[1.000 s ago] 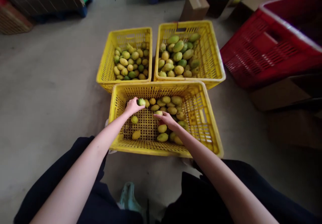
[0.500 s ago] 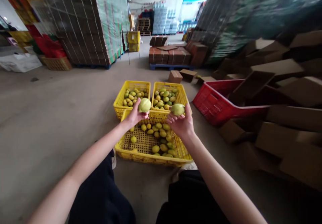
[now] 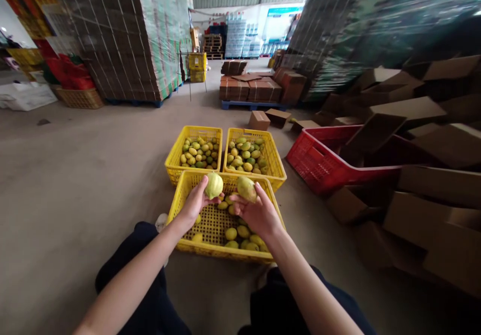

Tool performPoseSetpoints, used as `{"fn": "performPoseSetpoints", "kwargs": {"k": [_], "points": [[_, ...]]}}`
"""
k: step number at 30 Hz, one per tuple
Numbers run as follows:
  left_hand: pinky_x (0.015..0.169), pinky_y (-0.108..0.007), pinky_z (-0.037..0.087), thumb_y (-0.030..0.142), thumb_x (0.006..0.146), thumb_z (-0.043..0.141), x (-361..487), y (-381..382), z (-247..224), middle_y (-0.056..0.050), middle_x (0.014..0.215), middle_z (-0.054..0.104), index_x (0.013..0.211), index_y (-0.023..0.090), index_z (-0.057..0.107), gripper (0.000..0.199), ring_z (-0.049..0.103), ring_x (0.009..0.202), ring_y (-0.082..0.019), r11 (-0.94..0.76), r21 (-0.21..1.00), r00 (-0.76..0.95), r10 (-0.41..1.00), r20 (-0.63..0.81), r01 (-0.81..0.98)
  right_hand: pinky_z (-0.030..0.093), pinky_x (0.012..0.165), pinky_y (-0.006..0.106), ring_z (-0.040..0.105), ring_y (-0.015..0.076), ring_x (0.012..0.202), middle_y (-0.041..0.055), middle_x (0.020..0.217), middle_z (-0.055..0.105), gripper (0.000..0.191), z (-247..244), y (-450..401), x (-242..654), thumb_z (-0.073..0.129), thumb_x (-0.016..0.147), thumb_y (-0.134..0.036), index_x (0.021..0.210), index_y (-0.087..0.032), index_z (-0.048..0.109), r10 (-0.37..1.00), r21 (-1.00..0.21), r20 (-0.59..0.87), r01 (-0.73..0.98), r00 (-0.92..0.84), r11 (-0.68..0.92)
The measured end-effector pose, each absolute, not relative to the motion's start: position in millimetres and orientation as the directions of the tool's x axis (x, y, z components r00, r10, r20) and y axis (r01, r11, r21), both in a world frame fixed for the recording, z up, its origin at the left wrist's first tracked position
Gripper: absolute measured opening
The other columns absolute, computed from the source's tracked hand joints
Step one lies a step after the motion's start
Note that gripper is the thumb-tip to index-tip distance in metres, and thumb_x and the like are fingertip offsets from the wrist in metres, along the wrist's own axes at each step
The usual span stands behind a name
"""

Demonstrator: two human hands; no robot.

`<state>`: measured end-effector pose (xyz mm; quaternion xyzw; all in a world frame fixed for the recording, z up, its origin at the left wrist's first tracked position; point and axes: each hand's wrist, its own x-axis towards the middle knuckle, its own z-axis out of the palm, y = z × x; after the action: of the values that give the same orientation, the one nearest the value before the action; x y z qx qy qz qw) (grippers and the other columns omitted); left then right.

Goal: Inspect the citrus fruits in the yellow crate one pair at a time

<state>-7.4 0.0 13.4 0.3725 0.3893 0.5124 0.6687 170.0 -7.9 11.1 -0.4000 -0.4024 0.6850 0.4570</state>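
Observation:
My left hand (image 3: 194,202) is closed around a pale green-yellow lemon (image 3: 214,185), thumb on its left side. In my right hand (image 3: 263,215) another lemon (image 3: 246,188) rests tilted between the thumb and fingers. Both hands are above the front yellow crate (image 3: 221,249), a little apart from each other. Several lemons (image 3: 243,231) lie in that crate, mostly on its right side; some are hidden behind my right hand. Beyond it stand a back left yellow crate (image 3: 173,160) and a back right yellow crate (image 3: 277,162), each holding many lemons.
A red crate (image 3: 313,167) stands at the right, with open cardboard boxes (image 3: 424,209) heaped in and around it. Small cartons (image 3: 259,120) lie ahead, before a blue pallet (image 3: 248,105) of flattened cardboard. Tall wrapped stacks (image 3: 112,39) rise on both sides.
Both hands have come down and nearer to each other, from the far edge of the front crate to over its inside. The lemon in my right hand has turned from level to tilted.

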Motion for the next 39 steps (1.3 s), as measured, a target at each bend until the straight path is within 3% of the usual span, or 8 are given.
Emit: {"fn": "performPoseSetpoints", "kwargs": {"k": [3,7,11,14,17,24,31,39], "points": [[0.067,-0.031,0.054,0.069,0.072,0.057,-3,2,11,-0.008,0.078,0.069,0.086,0.015,0.062,0.055,0.066,0.075,-0.020,0.196,0.901,0.161,0.977,-0.143,-0.387,0.049,0.064,0.033,0.058,0.0180,0.060,0.0082,0.077,0.069,0.052,9,-7,166,0.035,0.081,-0.071,0.080,-0.023,0.055,0.944,-0.907,-0.171,-0.329,-0.282,-0.262],[0.072,-0.035,0.054,0.068,0.076,0.053,2,3,2,-0.009,0.091,0.069,0.094,0.016,0.061,0.056,0.065,0.087,-0.023,0.147,0.939,0.114,0.987,-0.117,-0.311,0.048,0.061,0.031,0.058,0.0179,0.061,0.0058,0.074,0.068,0.042,8,-8,158,0.051,0.078,-0.065,0.082,-0.023,0.055,0.944,-0.888,-0.126,-0.390,-0.305,-0.245],[0.087,-0.035,0.050,0.054,0.071,0.070,-1,1,0,-0.008,0.107,0.066,0.106,0.020,0.055,0.052,0.062,0.099,-0.022,-0.197,0.979,-0.078,0.978,0.193,-0.049,0.047,0.058,0.028,0.054,0.0140,0.059,0.0005,0.077,0.065,0.036,6,-10,155,0.072,0.069,-0.049,0.086,-0.023,0.054,0.991,-0.969,-0.047,-0.235,-0.127,-0.076],[0.090,-0.036,0.049,0.044,0.070,0.075,-7,-1,4,-0.008,0.115,0.063,0.113,0.023,0.052,0.053,0.061,0.103,-0.022,-0.365,0.917,-0.093,0.919,0.382,0.160,0.049,0.062,0.028,0.056,0.0153,0.067,-0.0018,0.079,0.061,0.042,3,-10,157,0.079,0.061,-0.037,0.093,-0.024,0.055,0.997,-0.997,0.063,-0.039,0.051,0.065],[0.091,-0.037,0.049,0.042,0.073,0.074,-11,-3,8,-0.008,0.119,0.062,0.116,0.025,0.053,0.051,0.059,0.108,-0.023,-0.438,0.858,-0.069,0.880,0.470,0.268,0.050,0.069,0.031,0.057,0.0182,0.076,-0.0002,0.085,0.061,0.039,3,-10,158,0.076,0.063,-0.034,0.095,-0.024,0.056,0.976,-0.978,0.198,0.090,0.090,0.190],[0.095,-0.042,0.048,0.039,0.076,0.072,-5,-12,12,-0.007,0.113,0.060,0.122,0.028,0.051,0.052,0.060,0.107,-0.023,-0.656,0.608,0.101,0.712,0.694,0.448,0.051,0.077,0.036,0.059,0.0217,0.084,0.0034,0.094,0.063,0.033,7,-15,154,0.068,0.068,-0.028,0.097,-0.024,0.054,0.931,-0.928,0.359,0.133,0.070,0.348],[0.092,-0.040,0.050,0.041,0.075,0.072,-7,-15,14,-0.007,0.111,0.058,0.126,0.028,0.050,0.057,0.060,0.105,-0.022,-0.731,0.533,0.156,0.640,0.753,0.426,0.050,0.074,0.033,0.059,0.0204,0.080,0.0019,0.092,0.063,0.032,10,-18,157,0.068,0.068,-0.027,0.096,-0.024,0.053,0.896,-0.878,0.445,0.197,-0.002,0.436],[0.091,-0.041,0.052,0.042,0.076,0.071,-6,-18,13,-0.008,0.111,0.058,0.127,0.028,0.051,0.057,0.060,0.105,-0.023,-0.733,0.518,0.223,0.649,0.728,0.441,0.050,0.075,0.034,0.061,0.0212,0.082,0.0021,0.091,0.063,0.041,5,-16,158,0.070,0.064,-0.027,0.100,-0.025,0.050,0.893,-0.865,0.444,0.299,0.078,0.404]]}}
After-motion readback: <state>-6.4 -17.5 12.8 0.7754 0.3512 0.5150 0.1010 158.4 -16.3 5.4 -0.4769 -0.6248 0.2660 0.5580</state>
